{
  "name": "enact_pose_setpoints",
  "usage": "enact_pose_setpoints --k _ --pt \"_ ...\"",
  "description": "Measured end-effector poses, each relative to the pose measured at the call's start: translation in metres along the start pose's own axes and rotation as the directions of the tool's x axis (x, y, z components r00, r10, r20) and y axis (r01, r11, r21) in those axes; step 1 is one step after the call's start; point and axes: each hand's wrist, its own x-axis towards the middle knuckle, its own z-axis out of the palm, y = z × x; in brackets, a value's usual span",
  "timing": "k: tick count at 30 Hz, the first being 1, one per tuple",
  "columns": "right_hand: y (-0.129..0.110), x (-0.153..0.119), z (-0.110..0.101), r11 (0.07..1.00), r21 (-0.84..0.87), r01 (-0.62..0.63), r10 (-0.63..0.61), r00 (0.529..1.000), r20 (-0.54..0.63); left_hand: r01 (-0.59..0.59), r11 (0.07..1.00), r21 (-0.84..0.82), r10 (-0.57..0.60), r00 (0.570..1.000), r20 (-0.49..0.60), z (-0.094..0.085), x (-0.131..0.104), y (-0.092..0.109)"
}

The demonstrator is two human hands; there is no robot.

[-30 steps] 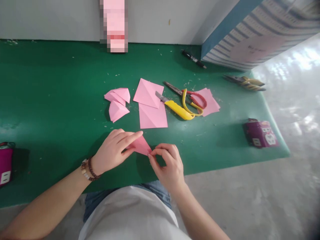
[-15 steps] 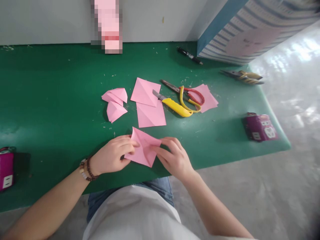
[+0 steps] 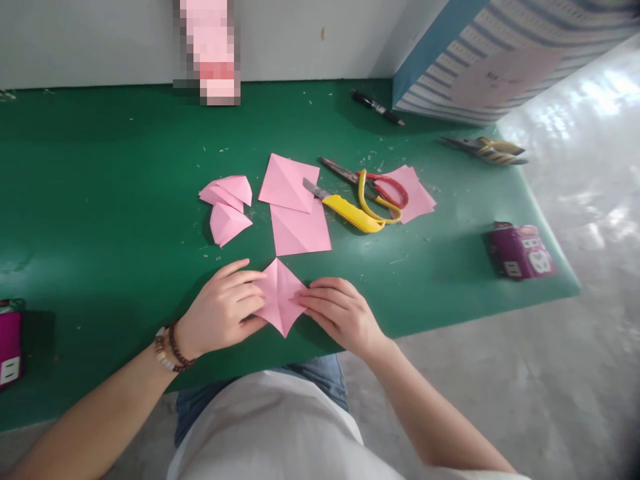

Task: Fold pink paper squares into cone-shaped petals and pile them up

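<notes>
Near the front edge of the green table [image 3: 125, 253] a creased square of pink paper [image 3: 281, 293] lies between my hands with its corners pointing toward and away from me. My left hand [image 3: 227, 308] grips its left corner, with the index finger lifted off. On the other side my right hand [image 3: 343, 313] pinches the right corner between thumb and fingers. Just beyond are two creased pink paper squares [image 3: 303, 230], partly overlapping. To their left sit folded pink paper pieces [image 3: 227, 207].
A yellow utility knife [image 3: 353, 213] rests partly on the pink squares. Scissors [image 3: 383, 190] with red and yellow handles overlap more pink paper [image 3: 420, 197]. Farther right are pliers [image 3: 493, 148], a purple box [image 3: 523, 252] and a striped box [image 3: 450, 73]; a black pen [image 3: 377, 108] lies behind.
The pink paper has been turned so that a corner points toward me, and its middle crease now runs upright. My left fingers have spread more, and my right hand has shifted slightly left.
</notes>
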Motion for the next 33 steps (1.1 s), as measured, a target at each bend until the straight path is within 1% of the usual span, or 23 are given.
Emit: enact_pose_setpoints --k 3,6,7,9,12,16,24,31,33 --pt "-0.003 0.002 0.007 0.993 -0.011 -0.121 0.12 0.99 -0.07 0.071 0.997 -0.006 -0.072 0.995 -0.073 0.005 -0.001 0.001" --pt "-0.007 0.008 0.015 0.966 -0.036 -0.256 0.25 0.96 -0.125 0.178 0.981 0.072 -0.165 0.973 -0.163 0.01 -0.001 0.003" --pt "-0.009 0.011 0.016 0.958 -0.044 -0.283 0.275 0.953 -0.126 0.193 0.977 0.095 -0.175 0.97 -0.171 0.011 -0.001 0.003" --pt "-0.011 0.016 0.017 0.948 -0.078 -0.308 0.3 0.949 -0.093 0.192 0.973 0.127 -0.176 0.976 -0.132 0.012 -0.002 0.003" --pt "-0.013 0.02 0.016 0.945 -0.141 -0.295 0.296 0.955 -0.012 0.199 0.967 0.157 -0.196 0.98 -0.032 0.01 -0.002 0.002" --pt "-0.013 0.021 0.015 0.945 -0.169 -0.281 0.287 0.958 0.013 0.226 0.954 0.197 -0.237 0.971 0.034 0.01 -0.002 0.002" --pt "-0.012 0.02 0.017 0.941 -0.196 -0.275 0.282 0.96 0.006 0.214 0.95 0.227 -0.23 0.972 0.045 0.012 -0.001 0.003" --pt "-0.011 0.017 0.019 0.927 -0.276 -0.254 0.26 0.966 -0.015 0.222 0.943 0.249 -0.244 0.968 0.061 0.012 -0.001 0.004" --pt "-0.01 0.015 0.019 0.92 -0.304 -0.248 0.254 0.967 -0.022 0.228 0.936 0.266 -0.25 0.967 0.049 0.013 -0.001 0.004"
